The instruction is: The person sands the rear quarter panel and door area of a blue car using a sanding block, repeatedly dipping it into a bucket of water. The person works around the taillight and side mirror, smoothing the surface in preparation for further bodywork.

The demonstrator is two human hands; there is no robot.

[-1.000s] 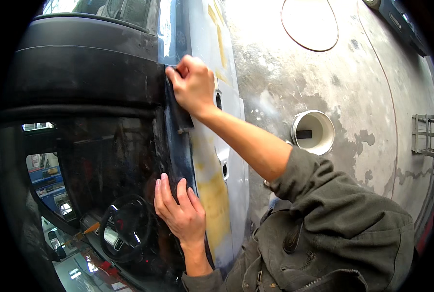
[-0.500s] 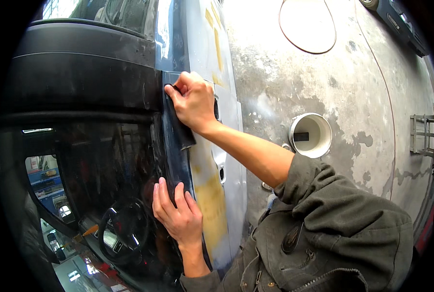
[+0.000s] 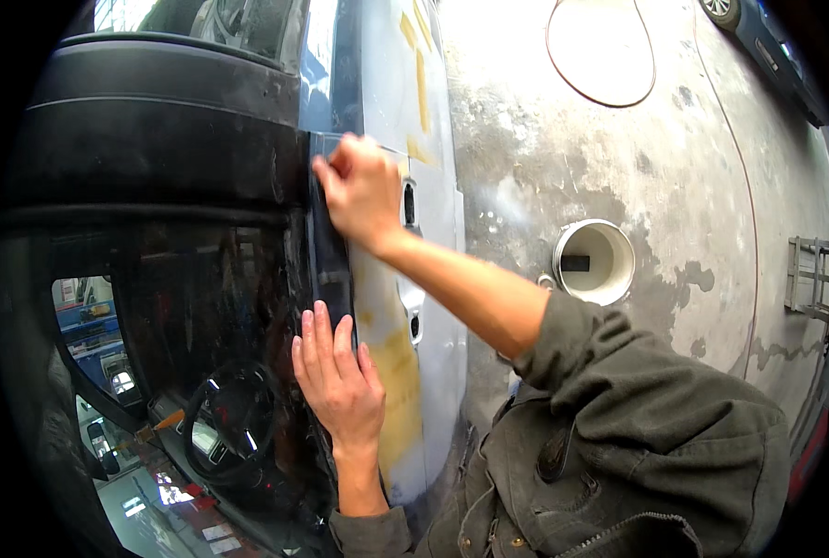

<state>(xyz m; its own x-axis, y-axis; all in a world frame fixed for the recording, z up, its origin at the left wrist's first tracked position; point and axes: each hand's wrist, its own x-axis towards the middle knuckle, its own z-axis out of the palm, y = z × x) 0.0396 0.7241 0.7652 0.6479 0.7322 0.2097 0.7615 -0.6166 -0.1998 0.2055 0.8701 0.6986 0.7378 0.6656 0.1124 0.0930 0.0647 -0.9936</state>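
My right hand, a little blurred, is closed on a thin black sheet that looks like sandpaper. It presses the sheet on the dark blue strip at the top of the car door, just below the window. My hand hides most of the sheet. Nearer to me, my left hand lies flat with its fingers stretched out, against the strip and the edge of the window glass. The door skin beside both hands is grey, with yellowish filler patches and openings at the handle.
On the concrete floor to the right stands a white bucket with a black rectangular piece inside. A thin hose loops farther off. Another car stands at the far right, near a metal frame.
My left hand has slid a little away from me along the strip. The right hand has shifted slightly, and the sheet's lower end no longer sticks out as clearly. The view has shifted slightly.
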